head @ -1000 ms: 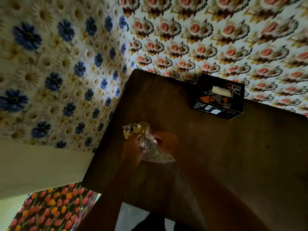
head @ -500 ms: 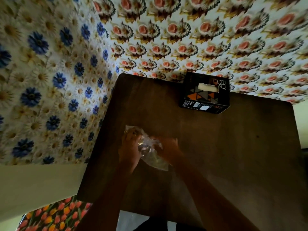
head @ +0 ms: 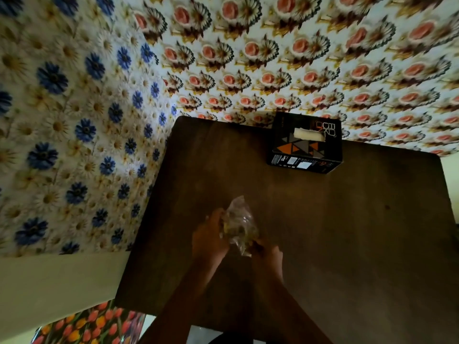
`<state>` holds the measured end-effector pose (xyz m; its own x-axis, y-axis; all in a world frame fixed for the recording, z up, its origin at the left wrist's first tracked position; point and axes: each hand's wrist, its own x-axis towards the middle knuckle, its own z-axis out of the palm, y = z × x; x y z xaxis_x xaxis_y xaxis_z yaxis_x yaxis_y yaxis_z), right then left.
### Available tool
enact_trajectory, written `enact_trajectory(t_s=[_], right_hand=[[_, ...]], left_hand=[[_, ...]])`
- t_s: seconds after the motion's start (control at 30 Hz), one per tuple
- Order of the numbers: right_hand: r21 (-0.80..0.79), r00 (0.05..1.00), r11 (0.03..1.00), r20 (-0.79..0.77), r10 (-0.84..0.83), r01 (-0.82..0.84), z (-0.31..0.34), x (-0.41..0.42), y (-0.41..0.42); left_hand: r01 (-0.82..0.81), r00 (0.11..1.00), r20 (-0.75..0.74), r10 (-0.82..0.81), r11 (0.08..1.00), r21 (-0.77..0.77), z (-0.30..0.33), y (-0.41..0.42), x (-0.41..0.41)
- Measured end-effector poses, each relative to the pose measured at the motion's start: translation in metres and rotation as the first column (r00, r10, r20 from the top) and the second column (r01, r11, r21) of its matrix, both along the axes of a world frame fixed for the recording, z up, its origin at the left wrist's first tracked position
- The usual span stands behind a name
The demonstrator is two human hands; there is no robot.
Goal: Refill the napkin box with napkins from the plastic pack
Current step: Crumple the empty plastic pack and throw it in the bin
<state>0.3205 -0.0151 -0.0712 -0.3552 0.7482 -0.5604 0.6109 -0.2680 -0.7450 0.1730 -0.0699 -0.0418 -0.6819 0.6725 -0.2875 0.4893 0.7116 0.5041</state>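
Both hands, left hand (head: 210,240) and right hand (head: 269,253), pinch the crinkly clear plastic pack (head: 239,225); light, slippery, best gripped at its edges; the black napkin box (head: 305,145) sits at one o'clock.

Both hands were on the plastic pack (head: 239,224) over the dark wooden worktop (head: 347,244) — the left hand (head: 211,240) gripped its left side, the right hand (head: 269,252) pinched its lower end. The clear film was crumpled, one corner poking up toward the far edge. Well apart, at the worktop's far edge, sat the black napkin box (head: 305,145) with orange and grey triangles — a white napkin (head: 309,135) showed in its top slot. Floral-patterned walls (head: 273,58) rose behind.
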Motion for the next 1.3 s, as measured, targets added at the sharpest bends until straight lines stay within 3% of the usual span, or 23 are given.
enact_trajectory(t_s=[0.1,0.2,0.33,0.43,0.57,0.73,0.8,0.9,0.97,1.1,1.3], right_hand=[[0.008,0.999,0.999,-0.016,0.038,-0.038,-0.005,-0.012,0.008],[0.025,0.997,0.997,-0.016,0.078,-0.078,-0.007,-0.015,0.016],[-0.067,0.990,0.990,-0.079,0.118,-0.123,-0.002,-0.013,0.022],[-0.133,0.990,0.987,-0.121,0.073,-0.089,-0.005,-0.007,0.024],[-0.130,0.959,0.987,-0.278,0.055,-0.094,-0.001,-0.002,0.025],[-0.189,0.940,0.979,-0.341,0.009,-0.078,0.025,0.011,0.031],[-0.182,0.933,0.982,-0.360,-0.013,-0.057,0.036,0.021,0.032],[-0.018,0.945,0.997,-0.320,0.067,-0.077,0.055,0.033,0.038],[0.103,0.963,0.989,-0.238,0.125,-0.103,0.071,0.038,0.038],[0.156,0.972,0.987,-0.218,0.081,-0.047,0.098,0.041,0.032],[0.236,0.977,0.970,-0.213,0.002,0.050,0.116,0.048,0.028]], left_hand=[[0.081,0.979,0.182,-0.095,0.993,0.081,-0.006,-0.012,0.014],[0.050,0.923,0.368,-0.111,0.984,0.170,-0.018,-0.028,0.019],[-0.025,0.968,0.250,-0.026,0.979,0.200,-0.034,-0.028,0.010],[-0.095,0.962,0.274,0.024,0.963,0.251,-0.028,-0.020,0.008],[-0.087,0.960,0.279,-0.032,0.911,0.403,-0.023,-0.016,0.013],[-0.078,0.977,0.212,0.000,0.929,0.361,-0.019,-0.011,0.020],[-0.165,0.944,0.328,0.034,0.910,0.380,-0.005,-0.011,0.024],[-0.413,0.716,0.695,0.057,0.838,0.358,0.025,-0.010,0.032],[-0.459,0.612,0.791,-0.007,0.812,0.361,0.040,-0.009,0.037],[-0.493,0.505,0.860,-0.073,0.794,0.357,0.061,-0.005,0.038],[-0.446,0.519,0.854,-0.034,0.841,0.305,0.098,0.000,0.057]])
